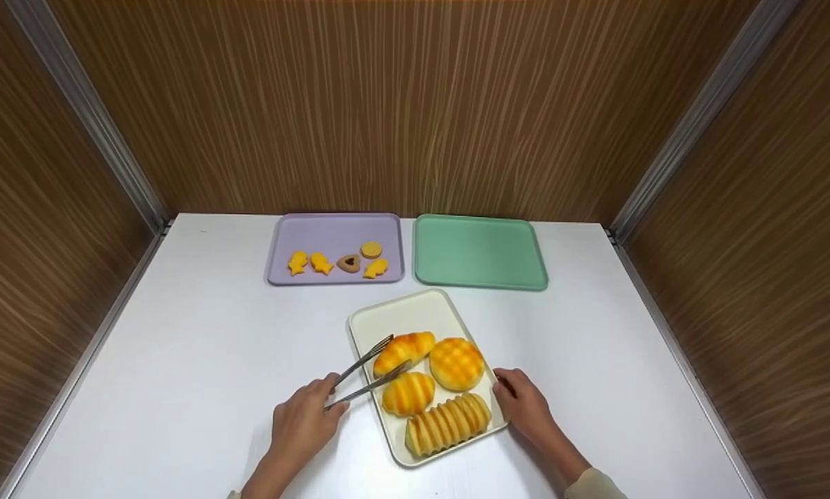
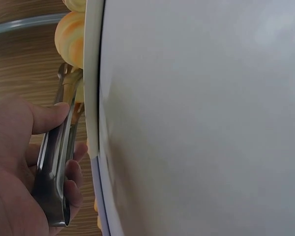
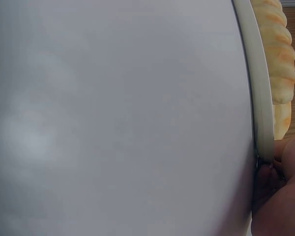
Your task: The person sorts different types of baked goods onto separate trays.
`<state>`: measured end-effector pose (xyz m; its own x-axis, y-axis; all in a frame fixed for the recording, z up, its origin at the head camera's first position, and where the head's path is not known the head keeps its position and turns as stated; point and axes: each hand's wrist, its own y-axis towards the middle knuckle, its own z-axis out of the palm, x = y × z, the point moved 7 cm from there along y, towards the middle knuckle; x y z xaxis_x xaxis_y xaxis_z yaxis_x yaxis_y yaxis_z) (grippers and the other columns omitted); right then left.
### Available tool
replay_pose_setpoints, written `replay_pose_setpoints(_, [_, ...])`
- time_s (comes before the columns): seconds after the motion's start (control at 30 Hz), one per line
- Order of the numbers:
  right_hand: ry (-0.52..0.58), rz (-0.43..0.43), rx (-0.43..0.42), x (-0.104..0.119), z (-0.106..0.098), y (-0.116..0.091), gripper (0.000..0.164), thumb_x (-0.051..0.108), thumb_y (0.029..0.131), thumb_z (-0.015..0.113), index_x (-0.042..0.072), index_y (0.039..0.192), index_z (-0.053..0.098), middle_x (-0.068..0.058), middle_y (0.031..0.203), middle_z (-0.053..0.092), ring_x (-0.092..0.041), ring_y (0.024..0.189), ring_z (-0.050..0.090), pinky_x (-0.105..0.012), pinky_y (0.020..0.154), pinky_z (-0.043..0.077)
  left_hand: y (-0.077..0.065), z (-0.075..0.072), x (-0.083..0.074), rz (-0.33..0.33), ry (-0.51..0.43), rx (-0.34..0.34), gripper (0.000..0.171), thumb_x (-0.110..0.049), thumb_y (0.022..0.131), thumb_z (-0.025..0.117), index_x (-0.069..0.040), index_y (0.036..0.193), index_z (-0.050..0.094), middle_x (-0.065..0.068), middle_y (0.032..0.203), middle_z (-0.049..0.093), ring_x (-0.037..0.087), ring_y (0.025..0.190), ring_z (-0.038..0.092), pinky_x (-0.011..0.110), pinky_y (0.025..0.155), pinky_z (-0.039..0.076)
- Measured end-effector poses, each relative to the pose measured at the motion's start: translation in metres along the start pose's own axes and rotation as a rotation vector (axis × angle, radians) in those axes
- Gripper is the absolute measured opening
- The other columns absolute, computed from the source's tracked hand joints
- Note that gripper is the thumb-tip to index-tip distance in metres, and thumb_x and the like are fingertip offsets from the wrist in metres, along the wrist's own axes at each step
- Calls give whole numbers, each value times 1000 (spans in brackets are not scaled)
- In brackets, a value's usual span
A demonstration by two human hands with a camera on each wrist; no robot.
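Note:
My left hand (image 1: pixel 305 424) holds metal tongs (image 2: pixel 53 162), thumb on one arm and fingers on the other. The parted tips of the tongs reach over the cream tray (image 1: pixel 415 312), about the end of a croissant-shaped bread (image 1: pixel 406 352); whether they touch it I cannot tell. A smaller striped roll (image 1: pixel 409 394) lies just below the tips. To its right sits a round criss-cross bun (image 1: pixel 456 364), and a long ridged loaf (image 1: pixel 449 424) fills the near end. My right hand (image 1: pixel 525 405) grips the tray's right edge, fingertips at its underside in the right wrist view.
Behind the cream tray, a purple tray (image 1: pixel 335 232) carries several small biscuits, among them a heart-centred one (image 1: pixel 349 263) and a round one (image 1: pixel 371 250). Beside it lies a green tray (image 1: pixel 480 251). Wood-grain panels (image 1: pixel 415 104) enclose the white table (image 1: pixel 200 346) at back and sides.

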<state>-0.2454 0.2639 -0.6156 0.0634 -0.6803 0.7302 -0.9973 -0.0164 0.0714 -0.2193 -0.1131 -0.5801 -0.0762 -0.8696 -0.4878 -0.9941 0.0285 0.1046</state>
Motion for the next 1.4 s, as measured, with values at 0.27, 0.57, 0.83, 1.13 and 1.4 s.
replay_pose_setpoints(0.27, [6,6,1,0,0,0,27,18,96,59,12,121,63,3,108,61,-15,101,58,-39,90,45,1,-5,-2,6,-12,-14,43,-33,81,76,-23,121,62,-9,96,66,10,77,58,30,57,39])
replay_pose_setpoints(0.57, [-11,-25,-10,2,1,0,25,15,95,60,11,119,64,4,101,60,-11,90,56,-31,82,47,4,-9,-4,4,-18,-47,41,-32,80,76,-24,118,63,-11,91,66,7,72,55,30,55,38])
replay_pose_setpoints(0.83, [-23,-24,-4,2,0,0,26,16,95,59,9,120,64,1,103,61,-14,93,57,-35,84,47,12,-14,-7,24,-32,-69,42,-33,82,74,-24,121,61,-10,93,65,8,72,54,30,57,38])
replay_pose_setpoints(1.13, [-6,17,3,0,0,0,26,16,95,60,12,120,64,4,102,61,-13,94,57,-37,87,46,40,-29,-12,62,-37,-144,40,-34,84,72,-24,122,61,-10,96,65,13,78,58,35,59,41])
replay_pose_setpoints(1.4, [-6,-25,-20,2,-1,-1,25,15,94,60,11,119,64,3,103,61,-14,95,58,-36,86,47,74,-25,-18,69,-54,-151,37,-35,86,70,-25,121,60,-8,96,66,16,83,62,42,65,44])
